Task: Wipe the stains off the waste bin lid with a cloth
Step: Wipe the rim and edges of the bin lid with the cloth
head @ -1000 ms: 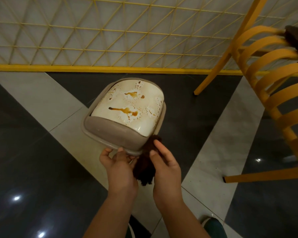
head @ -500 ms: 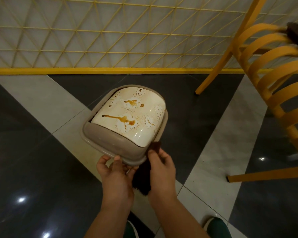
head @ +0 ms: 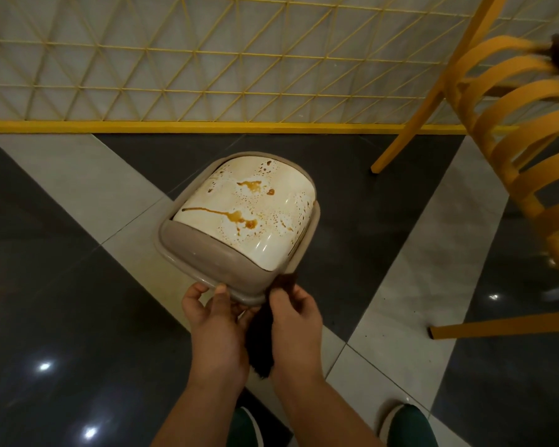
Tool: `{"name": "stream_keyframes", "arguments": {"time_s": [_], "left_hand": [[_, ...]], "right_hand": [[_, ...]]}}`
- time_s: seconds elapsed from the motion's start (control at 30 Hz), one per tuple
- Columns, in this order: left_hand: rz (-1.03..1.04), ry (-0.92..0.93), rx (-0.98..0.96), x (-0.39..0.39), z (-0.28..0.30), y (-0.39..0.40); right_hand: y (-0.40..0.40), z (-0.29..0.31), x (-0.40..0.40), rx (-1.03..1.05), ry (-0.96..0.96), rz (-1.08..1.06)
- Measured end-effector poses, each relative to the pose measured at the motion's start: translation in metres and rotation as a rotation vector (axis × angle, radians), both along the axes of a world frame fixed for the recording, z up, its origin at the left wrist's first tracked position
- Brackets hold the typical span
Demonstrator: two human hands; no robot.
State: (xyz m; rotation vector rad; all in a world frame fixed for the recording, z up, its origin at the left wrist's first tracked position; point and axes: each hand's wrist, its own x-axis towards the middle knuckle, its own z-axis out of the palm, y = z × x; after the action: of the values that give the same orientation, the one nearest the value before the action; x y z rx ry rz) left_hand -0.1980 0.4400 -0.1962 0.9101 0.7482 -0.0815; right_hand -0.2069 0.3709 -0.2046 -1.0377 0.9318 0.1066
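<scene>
The waste bin lid (head: 207, 259) has a taupe rim and a white swing flap (head: 255, 217) marked with brown streaks and speckles. It is held tilted above the floor. My left hand (head: 217, 321) grips the lid's near edge, thumb on top. My right hand (head: 296, 324) holds a dark brown cloth (head: 262, 340) against the lid's near right corner. The cloth hangs down between my two hands.
A yellow chair (head: 510, 130) with curved slats stands at the right, its legs on the floor. A yellow lattice screen (head: 175, 59) runs along the back. The floor (head: 62, 285) has dark and pale glossy tiles. My green shoes (head: 407, 427) show at the bottom.
The lid has tilted and shifted slightly right. My right hand's fingers have curled in over the cloth at the lid's corner. Both hands stay at the near edge.
</scene>
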Motion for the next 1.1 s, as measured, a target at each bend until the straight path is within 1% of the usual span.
{"name": "stream_keyframes", "arguments": {"time_s": [0.13,0.2,0.3,0.4,0.5,0.57,0.67,0.8,0.87,0.97,1.03,1.1], "left_hand": [[-0.031,-0.015,0.056,-0.003,-0.003,0.003],[-0.034,-0.019,0.055,-0.003,-0.003,0.003],[-0.02,-0.041,0.031,0.0,-0.003,0.002],[0.005,-0.038,0.024,0.002,-0.002,0.0],[-0.012,-0.03,0.006,0.002,-0.001,0.003],[-0.034,-0.03,0.022,0.002,-0.005,0.006],[-0.066,-0.048,0.028,0.006,-0.006,0.011],[-0.094,-0.055,-0.013,0.008,-0.009,0.017],[-0.089,-0.066,-0.01,0.01,-0.012,0.02],[-0.032,-0.058,0.052,0.012,-0.012,0.024],[-0.014,-0.05,0.076,0.01,-0.011,0.024],[-0.023,-0.049,0.079,0.008,-0.01,0.021]], "right_hand": [[-0.016,0.005,0.017,-0.019,0.012,-0.021],[-0.035,0.007,0.043,-0.065,0.034,-0.039],[-0.049,0.007,0.071,-0.106,0.017,-0.05],[-0.03,-0.003,0.051,-0.092,0.007,-0.055],[-0.009,-0.008,0.013,-0.017,-0.01,-0.001],[-0.004,-0.008,0.004,0.006,-0.007,0.013],[-0.012,-0.004,0.015,-0.083,-0.003,0.049],[-0.047,0.01,0.066,-0.134,0.048,-0.02],[-0.06,0.015,0.083,-0.16,0.073,0.027],[-0.058,0.014,0.077,-0.149,0.133,0.098],[-0.055,0.013,0.064,-0.141,0.127,0.078],[-0.053,0.01,0.055,-0.116,0.108,0.015]]}}
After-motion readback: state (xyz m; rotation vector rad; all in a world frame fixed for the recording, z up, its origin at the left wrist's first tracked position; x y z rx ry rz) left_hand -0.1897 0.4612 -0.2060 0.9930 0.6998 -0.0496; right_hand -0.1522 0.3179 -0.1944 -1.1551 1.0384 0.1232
